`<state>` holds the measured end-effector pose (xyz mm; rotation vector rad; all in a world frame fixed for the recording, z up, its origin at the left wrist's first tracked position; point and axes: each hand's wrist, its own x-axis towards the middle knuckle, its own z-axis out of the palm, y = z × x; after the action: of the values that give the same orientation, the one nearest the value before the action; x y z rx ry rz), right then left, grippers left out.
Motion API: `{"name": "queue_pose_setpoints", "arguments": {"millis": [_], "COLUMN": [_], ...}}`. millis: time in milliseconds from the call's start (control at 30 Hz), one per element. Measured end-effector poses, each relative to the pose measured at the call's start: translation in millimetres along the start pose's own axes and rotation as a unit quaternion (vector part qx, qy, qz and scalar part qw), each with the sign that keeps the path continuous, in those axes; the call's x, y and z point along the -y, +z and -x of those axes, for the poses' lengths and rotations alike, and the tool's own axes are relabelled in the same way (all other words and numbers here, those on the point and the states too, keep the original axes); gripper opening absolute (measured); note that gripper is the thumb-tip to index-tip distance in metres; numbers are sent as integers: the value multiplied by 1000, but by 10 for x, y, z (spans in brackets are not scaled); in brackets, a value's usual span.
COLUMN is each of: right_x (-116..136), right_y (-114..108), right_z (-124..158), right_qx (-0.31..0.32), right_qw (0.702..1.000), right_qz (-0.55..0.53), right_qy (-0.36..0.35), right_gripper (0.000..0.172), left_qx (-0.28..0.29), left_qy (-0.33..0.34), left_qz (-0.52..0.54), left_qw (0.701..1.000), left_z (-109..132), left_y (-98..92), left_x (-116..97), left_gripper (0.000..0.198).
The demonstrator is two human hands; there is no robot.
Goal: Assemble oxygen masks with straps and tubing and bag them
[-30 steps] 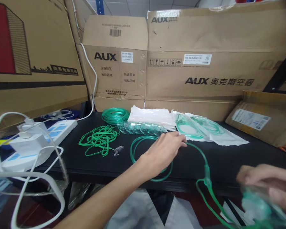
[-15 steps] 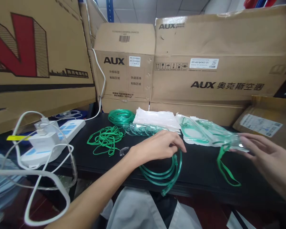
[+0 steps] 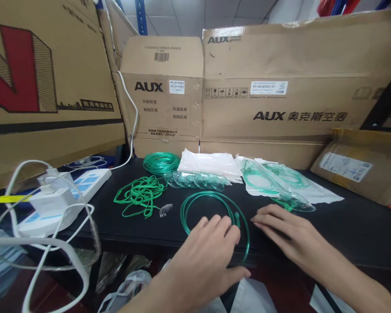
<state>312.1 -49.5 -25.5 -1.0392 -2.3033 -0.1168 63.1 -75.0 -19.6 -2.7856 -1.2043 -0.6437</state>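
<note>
A loop of clear green tubing (image 3: pixel 210 194) lies on the black table, one end hanging toward the front edge. My left hand (image 3: pixel 211 252) is over the loop's near side, palm down, with thumb and fingers apart; it hides part of the tubing. To the right, my right hand (image 3: pixel 285 228) lies low with fingers extended, just in front of a clear plastic mask (image 3: pixel 295 202). A bit of green strap (image 3: pixel 283 203) shows beside that mask. Bagged green tubing (image 3: pixel 260 178) lies behind it.
Behind the loop are a row of clear masks (image 3: pixel 198 180), white sheets (image 3: pixel 211 163) and another green tubing coil (image 3: pixel 161 163). Green elastic cord (image 3: pixel 140 193) and small metal strips (image 3: pixel 164 210) lie left. A power strip (image 3: pixel 91 180) with cables stands far left; cartons line the back.
My right hand has let go of the mask and come left and nearer. The tubing that my left hand held at the table edge now lies looped farther back. The camera has shifted slightly.
</note>
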Motion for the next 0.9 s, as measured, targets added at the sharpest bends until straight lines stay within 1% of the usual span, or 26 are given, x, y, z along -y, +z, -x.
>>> {"name": "queue_pose_setpoints", "arguments": {"millis": [33, 100, 200, 300, 400, 433, 567, 667, 733, 767, 833, 900], "right_x": [40, 74, 67, 53, 60, 69, 135, 171, 156, 135, 78, 17], "right_y": [43, 106, 143, 150, 156, 156, 134, 109, 110, 117, 139, 163], "right_z": [-28, -71, -104, -108, -109, -113, -137, -143, -136, -130, -114, -99], "right_qx": [18, 32, 47, 76, 107, 117, 146, 136, 118, 107, 85, 60], "right_qw": [1000, 999, 997, 996, 993, 992, 989, 990, 992, 993, 994, 993], "right_qz": [-16, -38, -53, -54, -46, -44, -34, -25, -19, -15, -2, 14], "right_qy": [7, 19, 26, 17, 11, 10, 15, 36, 49, 55, 73, 98], "right_gripper": [25, 26, 27, 29, 30, 30, 27, 23, 23, 24, 25, 26], "left_qx": [-7, -19, -29, -18, -12, -16, -35, -76, -109, -114, -98, -69], "left_qy": [13, 39, 66, 53, 22, 22, 52, 48, 53, 61, 76, 70], "left_qz": [-31, -69, -78, -61, -45, -52, -104, -112, -111, -111, -110, -99], "left_qw": [999, 997, 994, 997, 999, 998, 993, 990, 986, 985, 986, 990], "left_z": [20, 26, 19, 44, 75, 81, 74, 98, 159, 203, 299, 376], "left_y": [43, 94, 72, 20, 33, 50, 106, 72, 3, -45, -162, -290], "left_x": [-22, -44, -49, -47, -39, -36, -44, -74, -87, -87, -64, -13], "left_gripper": [31, 19, 4, 3, 17, 18, 4, 9, 12, 13, 14, 12]}}
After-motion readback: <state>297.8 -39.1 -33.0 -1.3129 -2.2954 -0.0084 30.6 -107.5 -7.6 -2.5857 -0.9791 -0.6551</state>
